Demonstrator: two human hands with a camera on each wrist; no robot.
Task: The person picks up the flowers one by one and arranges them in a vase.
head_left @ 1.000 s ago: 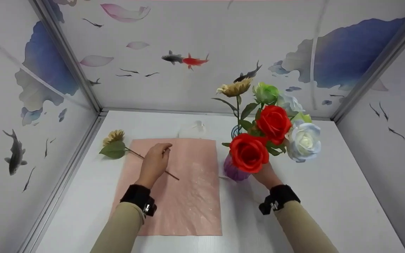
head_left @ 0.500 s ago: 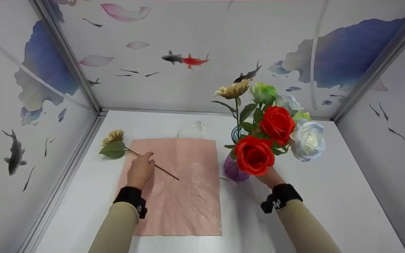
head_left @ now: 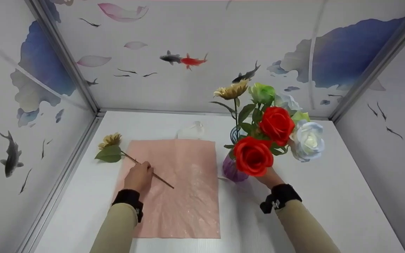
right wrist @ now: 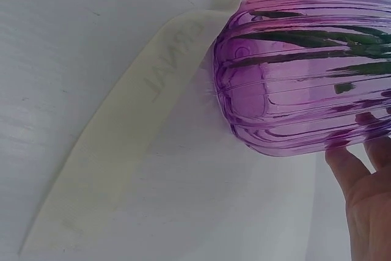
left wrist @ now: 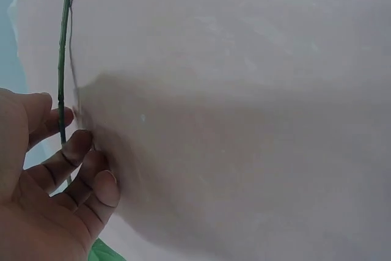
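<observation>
My left hand [head_left: 139, 178] pinches the brown-looking stem [head_left: 162, 180] of a yellow artificial flower [head_left: 110, 140], which has one broad green leaf [head_left: 109, 154]. In the left wrist view the stem [left wrist: 63, 47] runs green between thumb and fingers. Beneath lies a pink sheet of wrapping paper [head_left: 185, 207]. To the right, a purple ribbed glass vase [head_left: 234, 169] bears red roses [head_left: 253, 156], white roses [head_left: 308, 140], a green bloom [head_left: 262, 93] and a tan flower [head_left: 231, 90]. My right hand [head_left: 270, 178] holds its side; the fingers [right wrist: 347, 172] touch the glass [right wrist: 287, 90].
A cream ribbon [right wrist: 122, 132] with faint lettering lies on the white table [head_left: 339, 196] by the vase's base. Something whitish and translucent [head_left: 190, 130] lies behind the paper. Printed walls [head_left: 146, 88] with metal edge strips enclose the table on three sides.
My left hand moved left along the stem and gripped it; the flower then shifted slightly toward me. The bouquet swayed a little right while my right hand stayed at the vase.
</observation>
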